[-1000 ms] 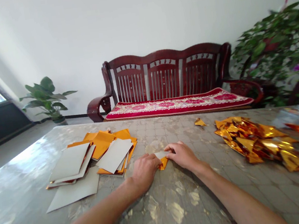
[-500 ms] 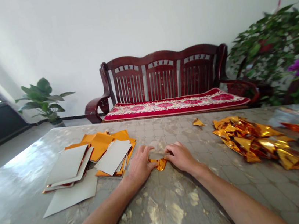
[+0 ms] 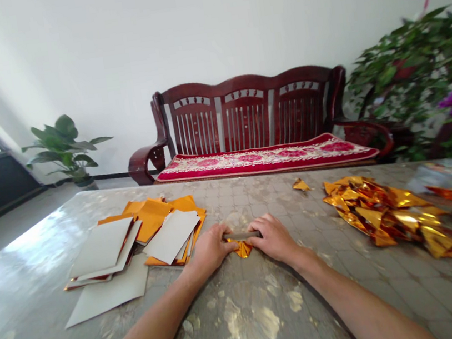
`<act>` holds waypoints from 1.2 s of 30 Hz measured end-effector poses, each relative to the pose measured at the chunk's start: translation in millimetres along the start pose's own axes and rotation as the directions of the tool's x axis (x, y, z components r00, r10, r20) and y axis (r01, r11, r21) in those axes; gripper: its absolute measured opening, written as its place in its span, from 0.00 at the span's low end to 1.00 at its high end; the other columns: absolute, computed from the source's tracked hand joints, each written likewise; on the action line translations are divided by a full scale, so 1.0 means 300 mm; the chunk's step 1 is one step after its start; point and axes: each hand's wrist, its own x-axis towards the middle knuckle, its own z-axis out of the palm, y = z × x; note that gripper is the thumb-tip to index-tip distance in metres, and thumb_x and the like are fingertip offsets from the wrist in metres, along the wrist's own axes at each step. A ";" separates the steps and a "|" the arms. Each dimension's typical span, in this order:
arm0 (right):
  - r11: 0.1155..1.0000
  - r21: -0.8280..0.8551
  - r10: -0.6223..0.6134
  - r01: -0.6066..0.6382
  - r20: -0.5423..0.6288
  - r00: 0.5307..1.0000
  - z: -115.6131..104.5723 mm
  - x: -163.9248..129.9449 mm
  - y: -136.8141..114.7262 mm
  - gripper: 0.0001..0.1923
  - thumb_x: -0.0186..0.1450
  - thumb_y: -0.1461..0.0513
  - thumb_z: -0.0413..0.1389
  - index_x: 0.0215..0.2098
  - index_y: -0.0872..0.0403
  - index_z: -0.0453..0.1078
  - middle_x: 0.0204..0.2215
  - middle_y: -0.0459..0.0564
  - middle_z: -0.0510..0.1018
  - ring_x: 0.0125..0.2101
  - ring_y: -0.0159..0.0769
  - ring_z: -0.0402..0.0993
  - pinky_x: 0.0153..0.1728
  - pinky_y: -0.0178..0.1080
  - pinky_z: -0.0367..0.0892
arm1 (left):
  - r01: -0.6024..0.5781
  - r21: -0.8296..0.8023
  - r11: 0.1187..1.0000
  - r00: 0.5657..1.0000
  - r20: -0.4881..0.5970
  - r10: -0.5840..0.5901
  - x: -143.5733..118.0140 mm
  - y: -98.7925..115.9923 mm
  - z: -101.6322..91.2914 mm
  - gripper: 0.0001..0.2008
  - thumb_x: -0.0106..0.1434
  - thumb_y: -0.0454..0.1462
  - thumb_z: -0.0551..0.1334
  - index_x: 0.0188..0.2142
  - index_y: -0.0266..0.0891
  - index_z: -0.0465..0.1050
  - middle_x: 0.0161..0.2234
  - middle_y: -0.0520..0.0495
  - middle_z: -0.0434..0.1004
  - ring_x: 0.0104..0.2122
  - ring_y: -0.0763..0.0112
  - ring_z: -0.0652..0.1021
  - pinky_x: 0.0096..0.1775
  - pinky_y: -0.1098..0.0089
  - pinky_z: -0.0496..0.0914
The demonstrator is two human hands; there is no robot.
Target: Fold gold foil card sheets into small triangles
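- The left hand (image 3: 210,249) and right hand (image 3: 274,237) rest on the desk (image 3: 250,312), facing each other, each with its grip closed on one end of a small foil piece (image 3: 243,245).
- The foil piece lies flat on the desk between the hands, about mid-desk; a grey edge runs along its top and a gold point sticks out below.
- Just left of the left hand lies a loose stack of sheets (image 3: 151,236), some gold side up, some grey side up; one grey sheet (image 3: 106,293) lies apart at the near edge of the stack.
- Well to the right of the right hand lies a heap of folded foil (image 3: 387,214), with more gold pieces at the far right edge.
- One small gold scrap (image 3: 300,185) lies alone near the far edge of the desk.
- Nothing lies between the hands and the stack or the heap.
- Behind the desk stands a wooden bench (image 3: 253,121) with a red cushion, a plant (image 3: 66,150) to its left and a bush (image 3: 418,75) to its right.
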 end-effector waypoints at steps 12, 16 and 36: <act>0.991 -0.035 -0.134 0.133 -0.054 0.989 -0.009 -0.015 -0.006 0.03 0.63 0.65 0.61 0.32 0.49 0.76 0.31 0.46 0.76 0.39 0.37 0.65 0.40 0.37 0.59 | -0.182 0.038 0.982 0.981 -0.058 0.184 -0.053 0.008 -0.018 0.07 0.66 0.34 0.59 0.35 0.42 0.77 0.37 0.50 0.76 0.38 0.71 0.76 0.40 0.74 0.66; 0.961 -0.143 -0.247 0.239 -0.042 0.968 -0.024 -0.026 -0.007 0.07 0.68 0.62 0.56 0.34 0.50 0.77 0.32 0.49 0.75 0.40 0.39 0.64 0.42 0.39 0.59 | -0.225 0.216 0.950 0.973 -0.003 0.231 -0.077 0.026 -0.028 0.12 0.70 0.37 0.54 0.39 0.45 0.77 0.39 0.49 0.75 0.40 0.70 0.76 0.38 0.74 0.66; 0.905 -0.279 -0.313 0.321 0.073 0.947 -0.045 -0.072 -0.032 0.11 0.69 0.66 0.51 0.41 0.50 0.77 0.34 0.51 0.75 0.40 0.40 0.64 0.41 0.40 0.59 | -0.330 0.480 0.813 0.944 0.153 0.293 -0.101 0.012 -0.040 0.08 0.68 0.34 0.55 0.39 0.41 0.73 0.36 0.46 0.76 0.39 0.64 0.76 0.39 0.68 0.67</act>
